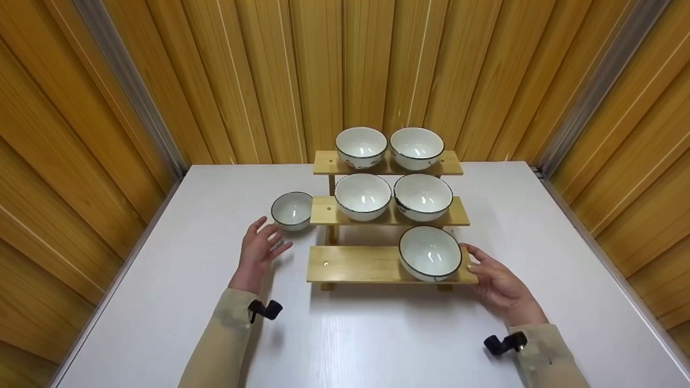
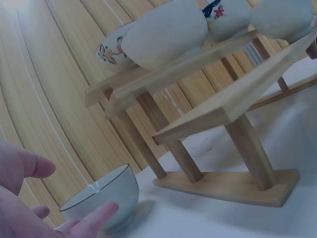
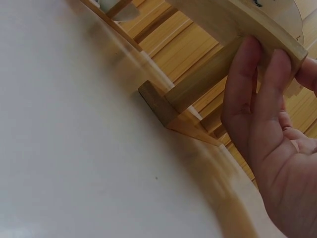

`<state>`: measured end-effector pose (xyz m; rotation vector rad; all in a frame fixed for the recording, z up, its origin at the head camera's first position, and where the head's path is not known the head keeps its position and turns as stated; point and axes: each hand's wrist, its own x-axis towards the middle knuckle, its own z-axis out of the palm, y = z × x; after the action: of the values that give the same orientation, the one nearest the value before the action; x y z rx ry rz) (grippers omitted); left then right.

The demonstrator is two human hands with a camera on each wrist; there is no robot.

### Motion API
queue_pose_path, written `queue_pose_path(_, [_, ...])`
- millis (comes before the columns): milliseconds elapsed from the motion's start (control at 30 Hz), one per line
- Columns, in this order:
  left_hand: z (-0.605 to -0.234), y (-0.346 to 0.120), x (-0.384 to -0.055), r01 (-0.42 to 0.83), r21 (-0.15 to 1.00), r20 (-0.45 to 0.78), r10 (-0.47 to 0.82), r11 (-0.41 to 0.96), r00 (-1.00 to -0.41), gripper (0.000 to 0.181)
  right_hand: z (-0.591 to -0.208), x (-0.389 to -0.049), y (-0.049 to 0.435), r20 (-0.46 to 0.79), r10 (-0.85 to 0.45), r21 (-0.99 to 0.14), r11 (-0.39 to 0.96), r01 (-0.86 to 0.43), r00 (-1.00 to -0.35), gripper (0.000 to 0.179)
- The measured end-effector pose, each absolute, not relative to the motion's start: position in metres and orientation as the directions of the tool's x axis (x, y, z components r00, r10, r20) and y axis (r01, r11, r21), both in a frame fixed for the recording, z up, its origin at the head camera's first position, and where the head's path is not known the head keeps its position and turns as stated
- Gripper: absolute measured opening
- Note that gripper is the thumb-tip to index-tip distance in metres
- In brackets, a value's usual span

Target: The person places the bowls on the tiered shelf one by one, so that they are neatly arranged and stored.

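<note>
A three-tier wooden rack [image 1: 353, 264] stands on the table with white dark-rimmed bowls on it. Two bowls, left [image 1: 361, 146] and right [image 1: 418, 148], sit on the top tier. The middle tier bears another pair, left [image 1: 363, 195] and right [image 1: 423, 196]. On the lowest tier, one bowl [image 1: 430, 253] sits toward the right end. My right hand [image 1: 498, 283] grips that tier's right end, fingers [image 3: 270, 82] beneath the board. Left of the rack, a bowl [image 1: 291, 210] stands upright on the table. My left hand [image 1: 259, 250] is beside it, fingers spread, holding nothing.
The white table [image 1: 388, 345] extends around the rack. Wood-look panels [image 1: 259, 81] wall the back and both sides. Black camera mounts are on the left wrist [image 1: 265, 310] and right wrist [image 1: 505, 343].
</note>
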<state>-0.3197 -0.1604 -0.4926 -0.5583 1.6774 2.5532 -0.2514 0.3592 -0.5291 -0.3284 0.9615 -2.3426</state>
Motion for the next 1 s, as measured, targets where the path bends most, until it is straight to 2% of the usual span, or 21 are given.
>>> queue_pose_path(333, [-0.499,-0.153,-0.349,-0.219,0.876,-0.332,-0.209,-0.43,-0.92,0.075,-0.529,-0.253,0.358,0.01,-0.599,-0.705,-0.572,0.42,-0.8,0.055])
queue_pose_path(533, [-0.5,-0.152,-0.365,-0.265,0.896,-0.366,-0.253,-0.357,-0.896,0.076,-0.531,-0.255,0.358,0.049,-0.618,-0.714,-0.571,0.405,-0.785,0.055])
queue_pose_path(1000, [-0.506,-0.153,-0.377,-0.271,0.9,-0.362,-0.238,-0.34,-0.901,0.075,-0.53,-0.255,0.358,0.074,-0.63,-0.707,-0.58,0.405,-0.773,0.055])
